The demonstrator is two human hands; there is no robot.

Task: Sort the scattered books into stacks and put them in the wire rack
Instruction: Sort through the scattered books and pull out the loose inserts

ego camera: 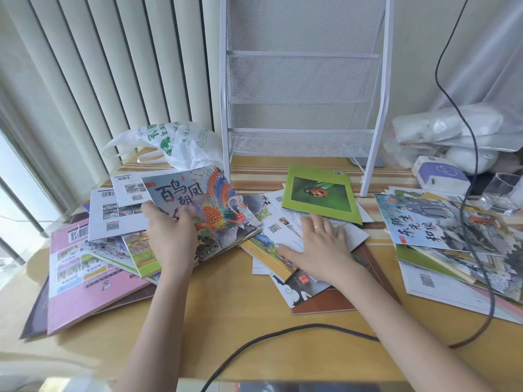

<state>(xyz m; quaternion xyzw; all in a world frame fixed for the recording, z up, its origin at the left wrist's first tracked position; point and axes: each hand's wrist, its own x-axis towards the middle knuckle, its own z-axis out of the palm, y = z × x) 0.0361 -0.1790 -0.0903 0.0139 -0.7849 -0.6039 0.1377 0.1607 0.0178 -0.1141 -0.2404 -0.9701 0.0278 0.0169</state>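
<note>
A white wire rack stands at the back of the table, its mesh shelves bare. The left hand grips a small stack topped by a phoenix-cover book. The right hand lies flat, fingers spread, on scattered books mid-table.

White painted metal wire rack with fine mesh panels; glossy paper-covered books, among them a phoenix book and a green ladybird book; smooth light wood table; thin crinkled plastic bag; clear glass.
</note>
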